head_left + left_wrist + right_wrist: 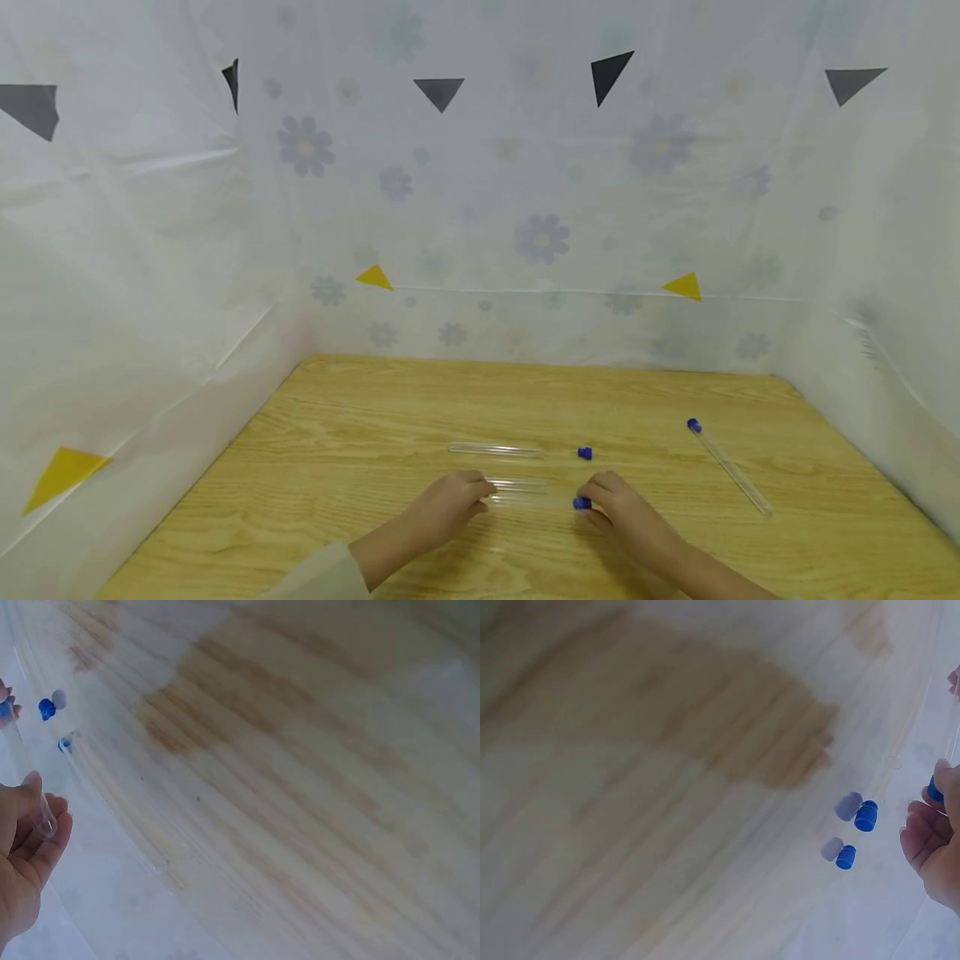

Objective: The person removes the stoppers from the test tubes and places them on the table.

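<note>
My left hand [448, 504] pinches the rounded end of a clear test tube [22, 754] between thumb and fingers. Facing it, my right hand [630, 517] pinches a small blue cap [581, 503]. The held tube's other end is right at this cap in the left wrist view. Just behind the held tube lies another clear tube [521, 483], and a further one [495, 449] rests farther back. A loose blue cap [585, 453] sits on the table beyond my right hand. The right wrist view shows a second loose cap [865, 816], which my hand hides in the head view.
A test tube [731, 468] with a blue cap on its far end lies slanted at the right of the wood-grain table [375, 400]. Pale flowered sheeting [480, 208] encloses the table at the back and both sides, with black and yellow triangles on it.
</note>
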Tool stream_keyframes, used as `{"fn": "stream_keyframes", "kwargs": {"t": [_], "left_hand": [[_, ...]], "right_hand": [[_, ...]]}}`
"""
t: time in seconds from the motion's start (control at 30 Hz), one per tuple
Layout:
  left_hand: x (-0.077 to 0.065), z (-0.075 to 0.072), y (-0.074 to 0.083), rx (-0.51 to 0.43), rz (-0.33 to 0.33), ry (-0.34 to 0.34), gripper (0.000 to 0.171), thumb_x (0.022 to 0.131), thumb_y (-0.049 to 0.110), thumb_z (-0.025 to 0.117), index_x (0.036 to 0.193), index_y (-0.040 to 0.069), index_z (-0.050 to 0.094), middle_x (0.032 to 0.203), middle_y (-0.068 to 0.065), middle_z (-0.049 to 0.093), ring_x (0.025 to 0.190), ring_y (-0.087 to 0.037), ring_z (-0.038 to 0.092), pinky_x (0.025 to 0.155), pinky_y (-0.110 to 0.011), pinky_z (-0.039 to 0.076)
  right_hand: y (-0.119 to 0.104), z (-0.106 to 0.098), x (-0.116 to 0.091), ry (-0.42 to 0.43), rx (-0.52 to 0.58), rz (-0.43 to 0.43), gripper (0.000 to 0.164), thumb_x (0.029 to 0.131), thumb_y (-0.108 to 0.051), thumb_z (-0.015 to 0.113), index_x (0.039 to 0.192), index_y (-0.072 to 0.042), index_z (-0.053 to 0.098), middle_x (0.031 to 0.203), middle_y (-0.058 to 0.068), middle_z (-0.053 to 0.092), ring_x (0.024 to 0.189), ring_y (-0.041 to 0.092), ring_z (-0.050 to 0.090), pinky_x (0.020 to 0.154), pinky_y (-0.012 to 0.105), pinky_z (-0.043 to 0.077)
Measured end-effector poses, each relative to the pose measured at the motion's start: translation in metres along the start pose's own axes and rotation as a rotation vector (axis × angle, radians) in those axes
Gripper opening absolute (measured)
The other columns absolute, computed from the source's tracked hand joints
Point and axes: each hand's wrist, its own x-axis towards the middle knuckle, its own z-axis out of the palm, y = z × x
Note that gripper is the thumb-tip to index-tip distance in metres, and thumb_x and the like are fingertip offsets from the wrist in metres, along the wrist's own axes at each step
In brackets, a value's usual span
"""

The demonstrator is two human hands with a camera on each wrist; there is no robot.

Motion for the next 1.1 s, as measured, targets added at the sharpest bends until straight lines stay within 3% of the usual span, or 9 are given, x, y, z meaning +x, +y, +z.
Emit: {"fn": "stream_keyframes", "kwargs": {"t": [0.2,0.53,0.73,0.87,1.1], "left_hand": [[-0.003,0.000,0.000,-0.004,0.018,0.035,0.021,0.077,0.003,0.069,0.098,0.000,0.066,0.092,-0.008,0.069,0.085,-0.017,0.067,0.075,-0.011,0.053],[-0.004,0.001,0.001,0.001,-0.003,0.024,0.023,0.077,0.003,0.070,0.099,0.001,0.067,0.093,-0.007,0.068,0.085,-0.016,0.067,0.075,-0.010,0.052],[-0.003,0.001,0.004,-0.048,-0.057,-0.018,0.019,0.079,0.004,0.070,0.098,0.003,0.069,0.091,-0.005,0.068,0.082,-0.012,0.066,0.069,-0.009,0.051],[-0.003,-0.001,0.008,-0.036,-0.082,-0.023,0.018,0.078,0.004,0.071,0.096,0.003,0.069,0.088,-0.004,0.067,0.079,-0.011,0.065,0.068,-0.013,0.052],[-0.003,0.000,0.012,0.002,-0.079,0.010,0.020,0.076,-0.001,0.071,0.096,0.001,0.068,0.084,-0.005,0.066,0.076,-0.011,0.065,0.067,-0.011,0.052]], "right_hand": [[0.001,0.002,0.000,0.007,0.018,-0.055,0.021,0.070,0.003,0.074,0.089,0.000,0.065,0.085,0.000,0.056,0.075,0.008,0.049,0.061,0.012,0.047],[0.002,0.000,-0.001,-0.080,0.046,-0.006,0.016,0.075,0.002,0.070,0.090,0.001,0.065,0.086,0.001,0.056,0.077,0.009,0.049,0.061,0.017,0.048],[0.000,0.005,-0.002,-0.025,0.055,0.001,0.015,0.071,0.002,0.072,0.081,-0.004,0.063,0.079,-0.005,0.050,0.072,0.001,0.042,0.055,0.014,0.043],[-0.004,0.006,-0.002,-0.012,0.072,0.040,0.014,0.073,0.001,0.071,0.077,-0.007,0.060,0.076,-0.007,0.049,0.070,-0.001,0.040,0.054,0.015,0.042],[-0.009,0.002,0.000,-0.098,0.096,0.137,0.005,0.080,-0.004,0.067,0.079,-0.005,0.062,0.078,-0.004,0.055,0.071,0.005,0.046,0.056,0.019,0.046]]}}
